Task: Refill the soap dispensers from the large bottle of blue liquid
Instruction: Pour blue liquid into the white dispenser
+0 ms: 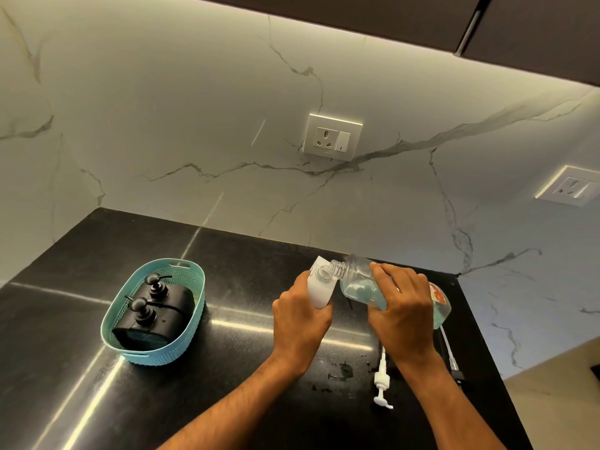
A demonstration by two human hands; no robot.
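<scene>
Both forearms come up from the bottom edge, nearest to me, and meet over the black desk. At their ends I see the left hand wrapped around a white soap dispenser, fingers curled about its lower body, holding it tilted with its open neck up and to the right. My right hand grips the large clear bottle across its middle, fingers curled over the top; the bottle lies nearly on its side, threaded mouth pointing left and resting right at the dispenser's opening. Blue liquid pools along the bottle's lower side, and a red label shows at its far right end, past the knuckles. I cannot tell whether liquid is passing between the two necks.

Just below the right wrist, a white pump head with its tube lies flat on the desk, and to the right of the forearm lies a second tube with a dark cap, partly hidden by the arm. Dark wet spots sit on the desk between the two forearms.

Well apart to the left stands a teal woven basket holding two black dispensers lying side by side, pump tops toward the back left.

Behind everything rises a white marble wall with a socket plate above the hands and a second socket at the right edge. Dark cabinets with a light strip run along the top.
</scene>
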